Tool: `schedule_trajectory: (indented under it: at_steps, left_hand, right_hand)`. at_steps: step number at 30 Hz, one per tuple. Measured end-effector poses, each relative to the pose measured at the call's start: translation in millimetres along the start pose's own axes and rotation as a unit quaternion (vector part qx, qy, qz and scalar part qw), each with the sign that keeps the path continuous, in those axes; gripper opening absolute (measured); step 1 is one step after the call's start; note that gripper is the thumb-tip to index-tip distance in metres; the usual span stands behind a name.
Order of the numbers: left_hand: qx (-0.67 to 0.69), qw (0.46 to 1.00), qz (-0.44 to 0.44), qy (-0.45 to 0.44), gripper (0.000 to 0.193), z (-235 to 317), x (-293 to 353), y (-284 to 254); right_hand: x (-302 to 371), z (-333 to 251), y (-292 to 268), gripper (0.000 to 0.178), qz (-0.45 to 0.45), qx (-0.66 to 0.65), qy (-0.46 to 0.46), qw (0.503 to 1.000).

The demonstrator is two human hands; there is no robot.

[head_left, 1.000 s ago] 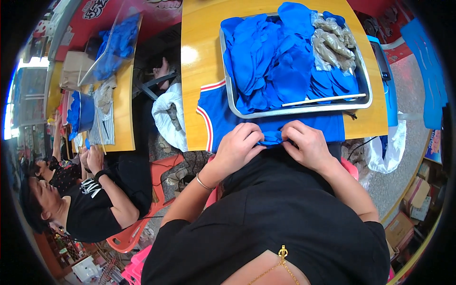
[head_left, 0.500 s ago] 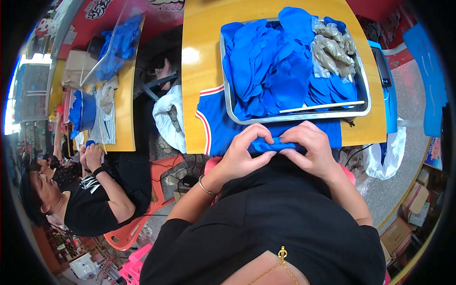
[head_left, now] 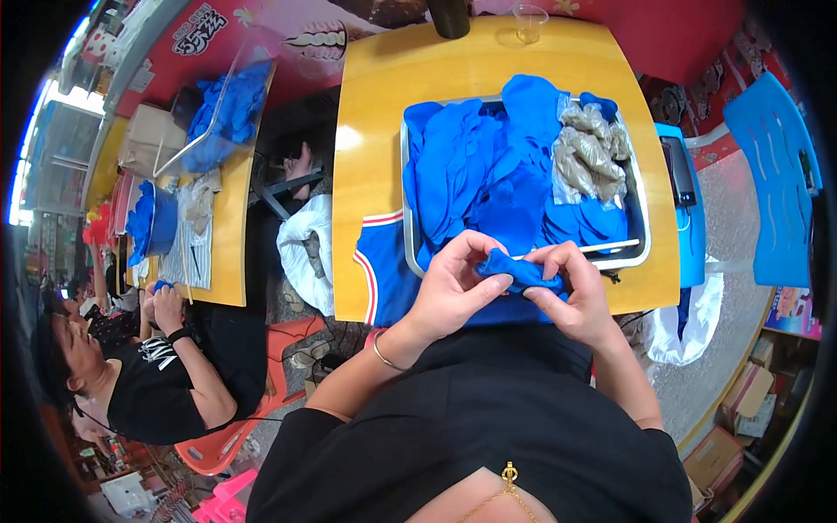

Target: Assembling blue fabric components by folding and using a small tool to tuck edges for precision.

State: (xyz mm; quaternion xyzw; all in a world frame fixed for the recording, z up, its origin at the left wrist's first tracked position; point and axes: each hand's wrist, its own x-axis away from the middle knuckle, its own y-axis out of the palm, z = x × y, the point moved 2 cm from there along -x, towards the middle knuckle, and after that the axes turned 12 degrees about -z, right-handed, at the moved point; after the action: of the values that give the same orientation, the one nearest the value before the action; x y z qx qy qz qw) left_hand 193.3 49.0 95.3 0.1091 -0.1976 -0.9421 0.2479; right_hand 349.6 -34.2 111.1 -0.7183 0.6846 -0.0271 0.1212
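My left hand (head_left: 455,289) and my right hand (head_left: 577,295) pinch a small bunched piece of blue cloth (head_left: 516,269) between thumbs and fingers, just in front of a metal tray (head_left: 406,187). Many rounded blue cloth pieces (head_left: 449,161) are heaped in the tray. On its right side lie clear plastic bags with tan contents (head_left: 588,161), and a thin pale stick (head_left: 610,247) rests along its near edge. Partly under the tray is a blue sleeveless garment (head_left: 390,270) with red and white trim, its near part hidden by my hands and lap.
The yellow table (head_left: 370,113) holds a clear cup (head_left: 529,24) and a dark cylinder (head_left: 448,17) at its far edge. At left, a co-worker (head_left: 174,375) sits by another table with a blue bucket (head_left: 163,222). A white sack (head_left: 305,257) stands between the tables.
My hands have lifted the blue cloth and turned it, so more of it shows bunched between the fingers. The view has tilted, and the table's far edge now shows.
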Motion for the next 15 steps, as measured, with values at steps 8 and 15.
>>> schedule_trajectory:
  at_steps: [8,15]
  left_hand:
    - [0.13,0.99,0.056,-0.015,0.067,2,-25,-4]
    - [0.382,0.924,-0.024,-0.012,0.087,4,-39,2]
  right_hand:
    - [-26,-16,-44,0.027,-0.01,-0.351,-0.056,0.935]
    - [-52,-23,-41,0.018,-0.119,-0.104,-0.13,0.979]
